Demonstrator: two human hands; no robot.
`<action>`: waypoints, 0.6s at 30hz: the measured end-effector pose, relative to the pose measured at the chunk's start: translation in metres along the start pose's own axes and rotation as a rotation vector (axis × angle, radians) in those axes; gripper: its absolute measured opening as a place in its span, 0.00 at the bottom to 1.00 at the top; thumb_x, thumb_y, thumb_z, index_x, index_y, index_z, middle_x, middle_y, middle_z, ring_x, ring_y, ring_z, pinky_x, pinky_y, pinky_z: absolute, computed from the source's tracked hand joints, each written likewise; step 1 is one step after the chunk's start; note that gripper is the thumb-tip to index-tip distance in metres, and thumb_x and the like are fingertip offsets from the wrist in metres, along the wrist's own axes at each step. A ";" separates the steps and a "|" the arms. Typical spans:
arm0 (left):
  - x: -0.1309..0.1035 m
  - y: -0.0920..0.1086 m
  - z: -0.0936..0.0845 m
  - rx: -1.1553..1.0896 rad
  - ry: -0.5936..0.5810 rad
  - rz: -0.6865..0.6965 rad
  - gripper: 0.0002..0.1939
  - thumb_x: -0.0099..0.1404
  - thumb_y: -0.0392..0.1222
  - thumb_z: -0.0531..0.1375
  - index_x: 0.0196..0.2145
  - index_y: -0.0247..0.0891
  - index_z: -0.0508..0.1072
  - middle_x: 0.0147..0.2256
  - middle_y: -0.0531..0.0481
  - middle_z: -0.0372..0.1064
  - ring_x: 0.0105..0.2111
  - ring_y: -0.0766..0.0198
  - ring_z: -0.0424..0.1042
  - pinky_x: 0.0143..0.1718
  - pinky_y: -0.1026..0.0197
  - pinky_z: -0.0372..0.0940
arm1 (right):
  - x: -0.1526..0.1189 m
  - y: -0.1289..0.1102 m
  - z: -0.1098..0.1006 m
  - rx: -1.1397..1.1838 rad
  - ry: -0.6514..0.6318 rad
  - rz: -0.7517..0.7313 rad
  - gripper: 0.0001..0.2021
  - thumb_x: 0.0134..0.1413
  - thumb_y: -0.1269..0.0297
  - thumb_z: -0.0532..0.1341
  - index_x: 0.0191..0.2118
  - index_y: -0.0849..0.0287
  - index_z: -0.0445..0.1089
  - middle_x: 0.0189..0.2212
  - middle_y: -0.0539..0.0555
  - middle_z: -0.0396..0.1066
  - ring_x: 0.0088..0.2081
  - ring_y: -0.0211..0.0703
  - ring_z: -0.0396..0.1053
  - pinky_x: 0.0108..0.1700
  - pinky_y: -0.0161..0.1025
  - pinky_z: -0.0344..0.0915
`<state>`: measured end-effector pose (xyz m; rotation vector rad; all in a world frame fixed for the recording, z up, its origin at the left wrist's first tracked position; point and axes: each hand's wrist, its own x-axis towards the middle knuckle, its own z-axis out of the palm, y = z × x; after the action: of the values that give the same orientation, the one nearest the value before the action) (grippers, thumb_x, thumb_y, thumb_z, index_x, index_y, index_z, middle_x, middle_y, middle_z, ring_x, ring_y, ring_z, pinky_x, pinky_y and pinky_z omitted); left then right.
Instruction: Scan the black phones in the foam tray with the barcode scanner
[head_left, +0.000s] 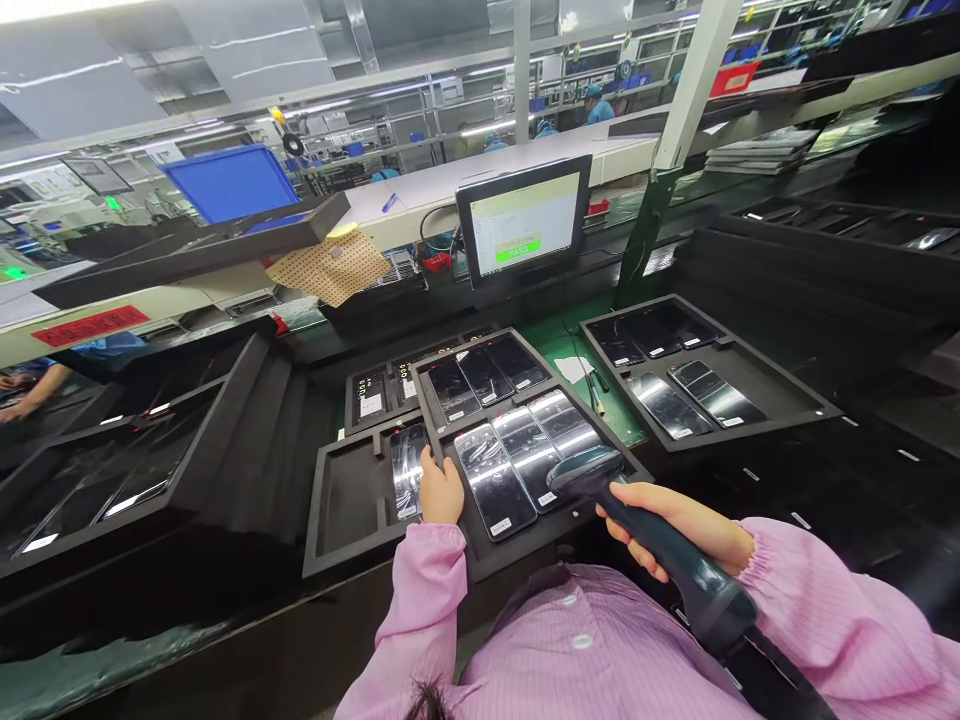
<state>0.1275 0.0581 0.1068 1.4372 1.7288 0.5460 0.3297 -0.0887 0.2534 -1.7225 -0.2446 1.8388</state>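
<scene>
My right hand (679,525) grips the handle of a dark green handheld scanner (645,530), whose head hovers over the near right corner of a black tray (442,440). That tray holds several glossy phones (495,480) in two rows. My left hand (441,490) rests at the tray's left edge, its fingers touching a phone (407,468) that lies in a lower black tray (341,500) to the left. Both arms wear pink striped sleeves.
A monitor (523,222) with a green bar stands behind the trays. Another tray with phones (697,385) sits to the right, and stacked black trays (112,470) fill the left side. A white post (679,130) rises at the right. Another person's arm (30,390) shows at far left.
</scene>
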 end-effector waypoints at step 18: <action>0.015 -0.015 0.012 -0.199 0.022 0.001 0.24 0.64 0.41 0.48 0.56 0.30 0.51 0.54 0.34 0.59 0.52 0.60 0.63 0.50 0.61 0.59 | 0.026 0.004 0.039 0.121 -0.101 0.118 0.19 0.59 0.53 0.46 0.32 0.66 0.61 0.18 0.49 0.61 0.14 0.31 0.60 0.13 0.28 0.60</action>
<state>0.1278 0.0667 0.0839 1.2952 1.6405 0.7156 0.2917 -0.0671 0.2347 -1.5937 -0.0713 1.9861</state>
